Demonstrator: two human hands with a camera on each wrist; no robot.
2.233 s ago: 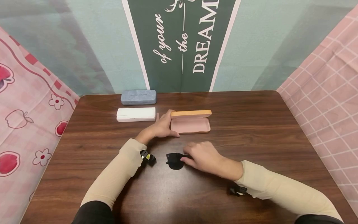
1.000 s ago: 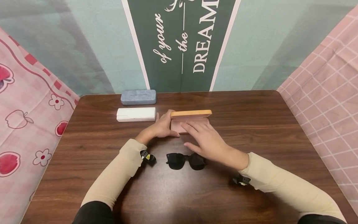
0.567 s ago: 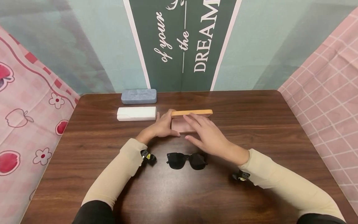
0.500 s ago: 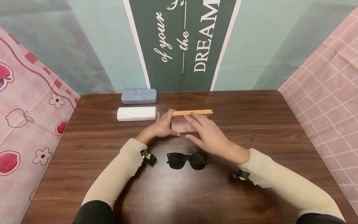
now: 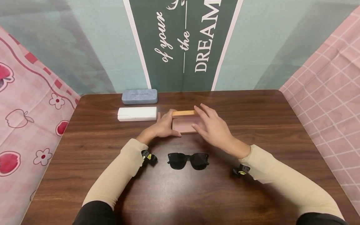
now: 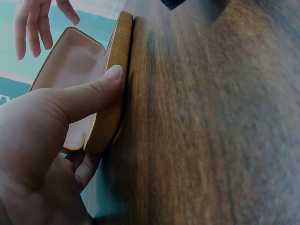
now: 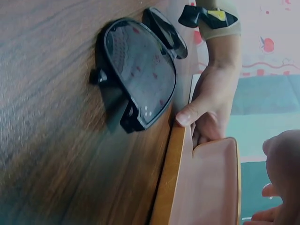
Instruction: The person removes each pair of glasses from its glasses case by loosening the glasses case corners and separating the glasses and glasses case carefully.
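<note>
An orange glasses case point(image 5: 182, 113) with a pale pink lining stands on the table, its lid raised. My left hand point(image 5: 163, 126) grips its left end; in the left wrist view the thumb point(image 6: 96, 93) presses the front edge and other fingers reach behind. My right hand point(image 5: 216, 128) is over the case's right end, fingers spread and holding nothing, overlapping part of the lid. From the left wrist, the right fingers point(image 6: 37, 23) show beside the raised lid. Black sunglasses point(image 5: 177, 161) lie in front of the case, lenses toward me; the right wrist view shows them close up.
Left of the orange case lies a white case point(image 5: 137, 114), closed, with a blue case point(image 5: 139, 96) behind it. Wrist cameras are strapped on both sleeves. Fabric hangings point(image 5: 261, 47) stand at the table's back and sides.
My right hand has left the sunglasses, passed over the case's lining, and shifted up and right to the lid's right end. The left hand keeps its grip; the sunglasses stay on the table.
</note>
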